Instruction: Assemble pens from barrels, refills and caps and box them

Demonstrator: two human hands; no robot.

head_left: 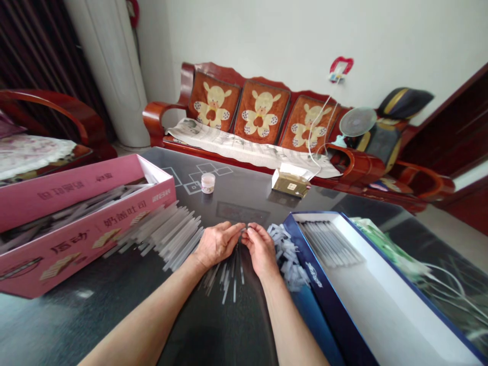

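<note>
My left hand [217, 244] and my right hand [260, 247] meet at the middle of the dark glass table [114, 305], fingertips pinched together on a thin clear tube [244, 233]. More loose clear tubes [229, 277] lie under and between my wrists. A big heap of clear tubes [168, 231] spreads to the left of my left hand. A pile of small pale caps [287, 254] lies just right of my right hand. A blue-rimmed white box [366, 300] holds a row of finished tubes [330, 243].
A pink carton [87, 229] with more tubes stands at the left. A small white jar [208, 183] and a tissue box [290, 182] sit farther back on the table. A red wooden sofa [251, 117] with cushions and a small fan [357, 122] lie behind.
</note>
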